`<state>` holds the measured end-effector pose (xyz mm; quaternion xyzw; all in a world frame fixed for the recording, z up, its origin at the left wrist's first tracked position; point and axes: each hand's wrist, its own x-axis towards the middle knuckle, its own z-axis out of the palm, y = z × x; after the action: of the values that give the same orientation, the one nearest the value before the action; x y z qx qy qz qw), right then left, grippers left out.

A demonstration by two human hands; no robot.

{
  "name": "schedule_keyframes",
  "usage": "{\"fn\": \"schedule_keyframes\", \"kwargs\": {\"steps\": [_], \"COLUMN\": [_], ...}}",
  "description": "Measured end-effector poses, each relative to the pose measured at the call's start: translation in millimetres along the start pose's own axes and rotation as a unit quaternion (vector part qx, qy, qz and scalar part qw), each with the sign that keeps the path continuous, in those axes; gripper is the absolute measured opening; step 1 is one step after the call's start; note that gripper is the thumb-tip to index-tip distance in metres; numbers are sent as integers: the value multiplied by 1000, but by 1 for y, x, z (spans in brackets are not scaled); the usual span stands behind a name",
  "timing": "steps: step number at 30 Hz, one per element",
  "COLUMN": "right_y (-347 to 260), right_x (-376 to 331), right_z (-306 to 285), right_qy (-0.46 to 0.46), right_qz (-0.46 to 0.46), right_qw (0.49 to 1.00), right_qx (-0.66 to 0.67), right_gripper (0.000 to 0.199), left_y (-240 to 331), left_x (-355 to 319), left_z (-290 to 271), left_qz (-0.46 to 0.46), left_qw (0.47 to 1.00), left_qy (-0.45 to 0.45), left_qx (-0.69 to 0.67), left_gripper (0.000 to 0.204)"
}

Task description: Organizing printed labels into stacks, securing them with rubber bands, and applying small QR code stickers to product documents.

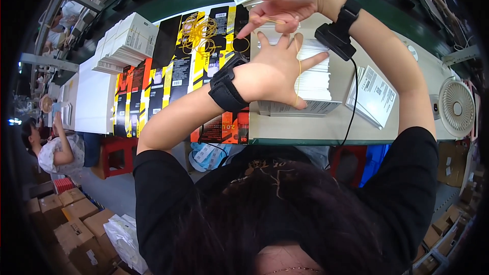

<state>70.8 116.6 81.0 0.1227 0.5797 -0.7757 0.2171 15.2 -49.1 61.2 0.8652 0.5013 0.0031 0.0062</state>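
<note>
My left hand (272,77) lies palm down with fingers spread over a stack of white printed leaflets (315,79). A thin yellow rubber band (299,74) runs from near its thumb tip up toward its fingers, against the stack; whether it loops the fingers or the stack, I cannot tell. Above it, my right hand (293,7) has some fingers curled round another stretch of yellow rubber band, with its thumb and one finger extended. A tangle of yellow rubber bands (199,33) rests left of my hands on black, yellow and red printed packaging sheets (181,74).
Banded white leaflet stacks (133,38) stand at the left, and more leaflets (374,97) lie at the right. A dark cable (352,109) hangs from my right wrist device across the table. A white fan (456,103) is far right. Another person (63,147) sits at left near cardboard boxes (76,231).
</note>
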Motion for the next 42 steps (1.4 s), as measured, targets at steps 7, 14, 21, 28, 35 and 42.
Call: {"fn": "schedule_keyframes", "kwargs": {"steps": [7, 14, 21, 28, 35, 42], "right_y": [7, 58, 101, 83, 112, 126], "right_x": [12, -41, -68, -89, -80, -83], "right_z": [-15, -48, -33, 2, 10, 34], "right_qy": [-49, 4, 232, 293, 400, 435], "right_qz": [59, 14, -139, -147, -214, -39], "right_qw": [994, 947, 917, 915, 819, 833], "right_qx": [82, 320, 292, -234, -350, -339], "right_gripper": [67, 57, 20, 25, 30, 43], "left_y": [1, -4, -3, -3, -2, -2], "left_x": [-3, -6, -6, -7, -6, -7], "left_z": [0, 5, 8, 9, 9, 10], "left_qz": [-17, -5, -6, -11, -16, -14], "left_qw": [999, 997, 997, 997, 997, 997], "left_qy": [8, 25, 38, 39, 39, 58], "left_qx": [-30, -71, -59, -60, -68, -57], "left_gripper": [92, 91, 88, 87, 86, 86]}}
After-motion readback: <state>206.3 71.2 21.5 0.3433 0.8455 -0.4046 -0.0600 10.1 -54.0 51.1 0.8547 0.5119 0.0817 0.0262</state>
